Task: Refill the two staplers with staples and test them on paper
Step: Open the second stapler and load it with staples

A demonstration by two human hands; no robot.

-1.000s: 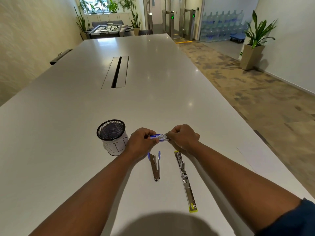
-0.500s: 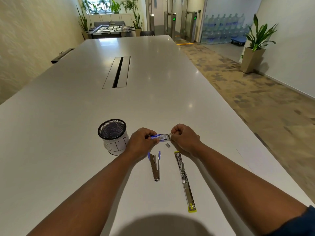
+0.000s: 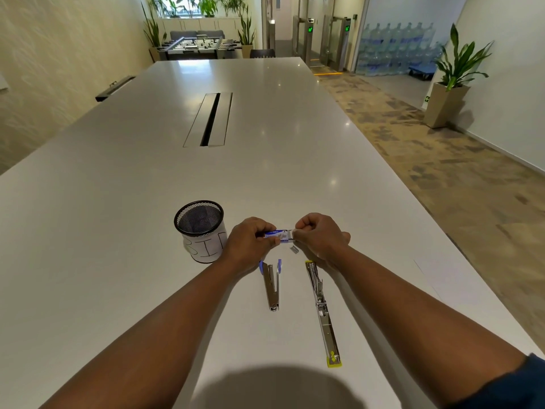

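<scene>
A small blue and white staple box (image 3: pixel 277 235) is held between both hands above the white table (image 3: pixel 124 202). My left hand (image 3: pixel 249 242) grips its left end; my right hand (image 3: pixel 318 236) pinches its right end, where an inner tray shows slightly. A short strip of staples (image 3: pixel 294 249) lies on the table just below the box. Two staplers lie opened flat in front of me: a short one with blue ends (image 3: pixel 272 283) and a long one with yellow ends (image 3: pixel 323 312). A white sheet of paper (image 3: pixel 460 287) lies at the right table edge.
A black mesh cup (image 3: pixel 200 228) with a paper label reading "BIN" stands left of my left hand. A cable slot (image 3: pixel 210 119) runs along the table's middle farther back. The table's right edge drops to a patterned floor.
A short strip of staples has dropped from the box onto the table below it. Both hands stay on the box, almost still.
</scene>
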